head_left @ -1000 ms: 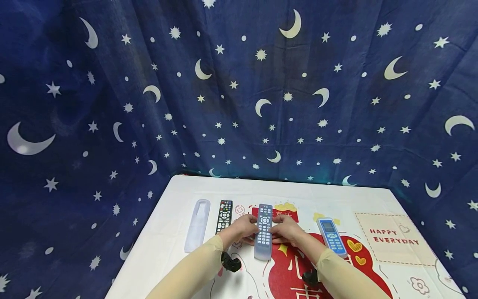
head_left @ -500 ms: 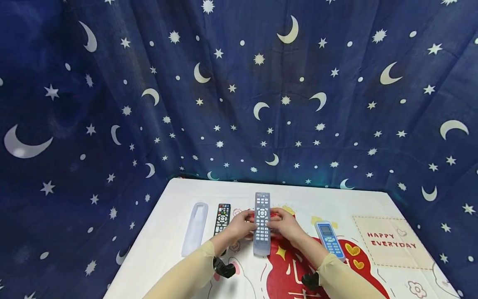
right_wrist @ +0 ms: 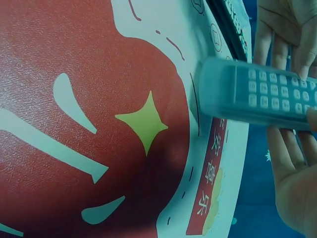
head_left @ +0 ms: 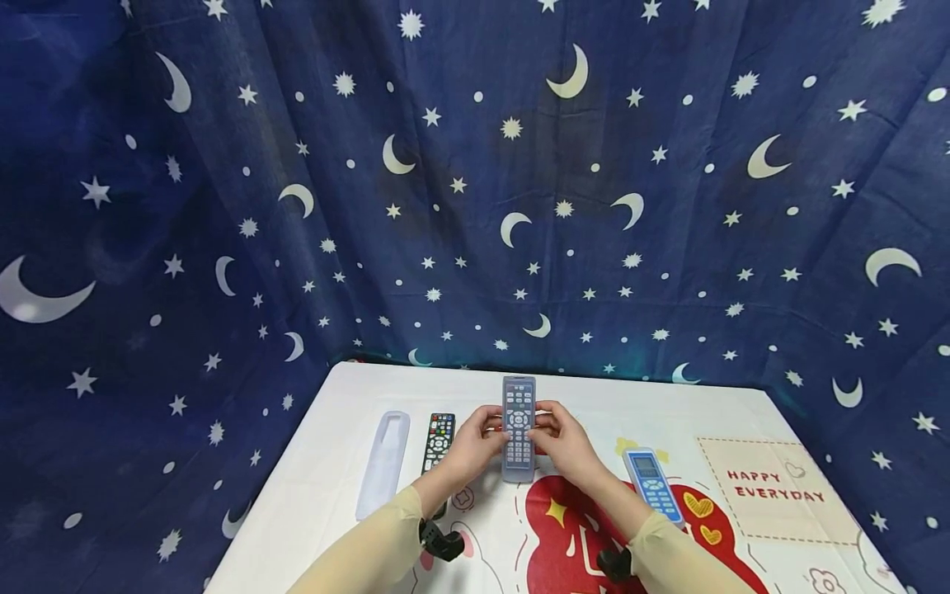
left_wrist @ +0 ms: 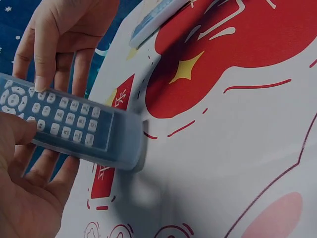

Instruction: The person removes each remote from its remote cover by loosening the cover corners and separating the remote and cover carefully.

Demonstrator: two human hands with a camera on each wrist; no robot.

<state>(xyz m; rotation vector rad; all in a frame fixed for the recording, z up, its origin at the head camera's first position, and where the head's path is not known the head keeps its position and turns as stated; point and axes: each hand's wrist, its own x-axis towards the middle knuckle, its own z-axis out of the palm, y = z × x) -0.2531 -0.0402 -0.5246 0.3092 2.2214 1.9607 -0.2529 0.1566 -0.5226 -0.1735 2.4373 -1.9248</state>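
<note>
A grey remote control [head_left: 519,431] in a translucent sleeve stands tilted up above the middle of the table, its buttons toward me. My left hand [head_left: 477,445] grips its left edge, thumb on the front and fingers behind. On the opposite edge my right hand [head_left: 566,445] holds it in the same manner. Close up in the left wrist view, the remote [left_wrist: 74,119] shows white buttons and a bare sleeve end that overhangs the keypad. Part of its back is hidden. Left of my left hand lies a black remote [head_left: 439,441], partly covered by that arm.
An empty translucent remote sleeve [head_left: 383,466] lies at the left of the white table [head_left: 356,384]. To the right, beyond my right forearm, is a blue and white remote [head_left: 654,485] with a small screen. A dark blue star-and-moon curtain [head_left: 460,247] hangs behind and at the sides.
Both hands have raised the grey remote and tipped it more upright. The head view has shifted a little, so the table sits slightly lower in it.
</note>
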